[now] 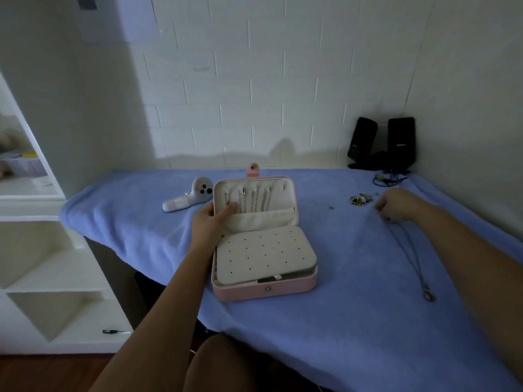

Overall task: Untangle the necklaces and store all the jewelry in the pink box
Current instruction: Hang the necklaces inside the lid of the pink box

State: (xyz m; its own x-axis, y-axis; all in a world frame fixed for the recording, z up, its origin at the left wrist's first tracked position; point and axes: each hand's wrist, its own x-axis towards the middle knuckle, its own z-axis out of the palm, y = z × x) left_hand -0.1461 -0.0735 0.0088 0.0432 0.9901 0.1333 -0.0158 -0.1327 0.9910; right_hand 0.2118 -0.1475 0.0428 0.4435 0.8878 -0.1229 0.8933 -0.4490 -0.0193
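The pink box [263, 291] lies open on the blue cloth, its lid standing up. Several necklaces [253, 199] hang on hooks inside the lid above a cream pocket. A cream earring panel [264, 254] with small holes covers the base. My left hand [210, 222] grips the lid's left edge, thumb on the lining. My right hand [396, 205] pinches one end of a thin necklace [410, 256] that trails toward me and ends in a ring pendant [429, 295]. A small pile of jewelry [360, 199] lies just left of my right hand.
A white handheld controller [188, 200] lies left of the box. Two black speakers [382, 144] with cables stand in the back right corner by the wall. White shelves [42, 264] stand to the left of the table. The blue cloth [339, 321] drapes over the table's edge.
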